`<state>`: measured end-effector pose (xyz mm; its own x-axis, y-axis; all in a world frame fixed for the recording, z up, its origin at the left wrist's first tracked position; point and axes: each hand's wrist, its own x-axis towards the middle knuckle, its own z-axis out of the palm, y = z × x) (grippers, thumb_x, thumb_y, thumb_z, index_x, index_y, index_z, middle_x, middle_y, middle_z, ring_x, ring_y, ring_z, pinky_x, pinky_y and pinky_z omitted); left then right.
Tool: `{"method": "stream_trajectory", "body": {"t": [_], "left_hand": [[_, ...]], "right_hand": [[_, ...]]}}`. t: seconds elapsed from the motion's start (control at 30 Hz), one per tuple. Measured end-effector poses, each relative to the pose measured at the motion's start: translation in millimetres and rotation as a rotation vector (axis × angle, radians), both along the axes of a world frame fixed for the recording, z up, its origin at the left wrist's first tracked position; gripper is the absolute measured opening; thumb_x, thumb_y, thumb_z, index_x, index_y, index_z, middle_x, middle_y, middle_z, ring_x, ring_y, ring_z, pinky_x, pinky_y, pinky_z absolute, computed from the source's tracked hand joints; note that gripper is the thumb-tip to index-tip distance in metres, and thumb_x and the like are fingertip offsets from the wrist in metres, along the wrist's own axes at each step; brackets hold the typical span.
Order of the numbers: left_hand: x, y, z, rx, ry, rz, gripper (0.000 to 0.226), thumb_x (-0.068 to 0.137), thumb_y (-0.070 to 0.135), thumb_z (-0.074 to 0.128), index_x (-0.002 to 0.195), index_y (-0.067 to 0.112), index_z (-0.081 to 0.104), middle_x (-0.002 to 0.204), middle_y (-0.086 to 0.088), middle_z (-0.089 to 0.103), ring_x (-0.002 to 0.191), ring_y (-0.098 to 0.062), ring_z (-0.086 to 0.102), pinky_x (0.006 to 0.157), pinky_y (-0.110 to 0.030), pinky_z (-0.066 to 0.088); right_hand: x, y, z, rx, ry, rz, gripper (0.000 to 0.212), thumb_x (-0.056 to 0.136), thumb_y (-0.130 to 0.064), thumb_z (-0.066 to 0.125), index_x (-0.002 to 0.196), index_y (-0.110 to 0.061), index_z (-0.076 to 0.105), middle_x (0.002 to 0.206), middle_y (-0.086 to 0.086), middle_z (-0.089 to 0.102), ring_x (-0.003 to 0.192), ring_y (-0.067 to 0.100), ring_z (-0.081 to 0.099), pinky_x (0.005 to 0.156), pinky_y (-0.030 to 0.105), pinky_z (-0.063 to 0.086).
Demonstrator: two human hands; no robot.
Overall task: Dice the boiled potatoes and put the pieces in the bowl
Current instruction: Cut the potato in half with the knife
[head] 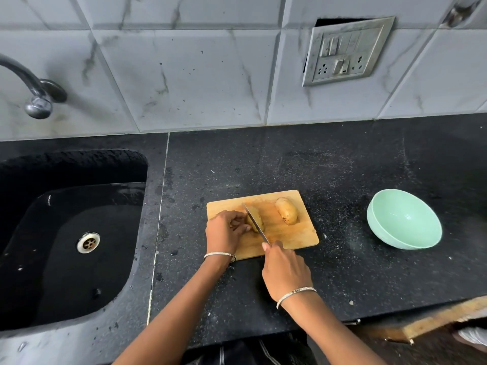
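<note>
While the left grip curls round one potato on the cutting board, the right grip clasps the knife, blade across that potato. Another potato lies farther right on the board, and the empty bowl sits well apart on the surface.

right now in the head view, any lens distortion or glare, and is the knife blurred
Head view: the wide angle bows the wall tiles and skews the switchboard; head view: light is soft, only a faint sheen inside the mint bowl; head view: the knife reads fairly sharp, the black sink nearly lost in shadow.
</note>
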<state>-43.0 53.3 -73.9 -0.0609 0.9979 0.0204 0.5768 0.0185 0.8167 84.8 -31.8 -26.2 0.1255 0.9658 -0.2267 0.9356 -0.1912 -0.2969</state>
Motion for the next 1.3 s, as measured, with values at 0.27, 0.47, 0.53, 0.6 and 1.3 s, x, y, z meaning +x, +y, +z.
{"method": "stream_trajectory", "body": {"t": [0.27,0.47,0.53,0.6,1.3], "left_hand": [[-0.8,-1.0,0.8,-0.019,-0.027,0.024,0.023,0.069,0.016,0.085,0.091,0.016,0.078,0.083,0.005,0.075,0.069,0.003,0.062,0.072,0.003,0.040],[-3.3,2.5,0.2,-0.043,-0.008,0.002,0.021,0.070,0.018,0.084,0.091,0.018,0.079,0.087,0.005,0.075,0.078,-0.004,0.068,0.083,-0.015,0.050],[-3.0,2.1,0.1,-0.044,0.017,0.008,0.020,0.071,0.020,0.084,0.091,0.020,0.079,0.088,0.007,0.075,0.081,-0.005,0.068,0.083,-0.014,0.047],[-2.6,1.9,0.3,-0.049,0.023,0.015,0.020,0.071,0.019,0.084,0.090,0.020,0.079,0.088,0.006,0.075,0.081,-0.005,0.069,0.084,-0.017,0.049],[-2.3,0.8,1.9,-0.047,0.005,0.041,0.018,0.071,0.018,0.084,0.088,0.020,0.079,0.084,0.007,0.075,0.075,-0.002,0.066,0.083,-0.018,0.051]], "right_hand": [[-3.8,-2.0,-6.5,-0.011,-0.009,0.007,0.040,0.106,-0.040,0.019,0.112,-0.013,0.048,0.100,0.009,0.067,0.097,0.035,0.065,0.063,0.036,0.040],[-9.3,1.7,-10.0,-0.056,-0.016,-0.009,0.042,0.106,-0.041,0.020,0.114,-0.012,0.049,0.105,0.010,0.067,0.100,0.034,0.066,0.068,0.039,0.046],[-10.6,4.9,-10.6,-0.061,-0.016,-0.014,0.043,0.106,-0.041,0.020,0.114,-0.012,0.050,0.106,0.010,0.067,0.101,0.033,0.066,0.068,0.039,0.047],[-12.0,8.0,-11.8,-0.061,-0.026,-0.014,0.043,0.106,-0.042,0.021,0.114,-0.012,0.051,0.107,0.009,0.067,0.101,0.032,0.066,0.067,0.037,0.046],[-7.9,4.6,-17.2,-0.095,-0.072,0.024,0.042,0.106,-0.040,0.025,0.118,-0.010,0.052,0.113,0.010,0.065,0.105,0.032,0.065,0.073,0.038,0.051]]}}
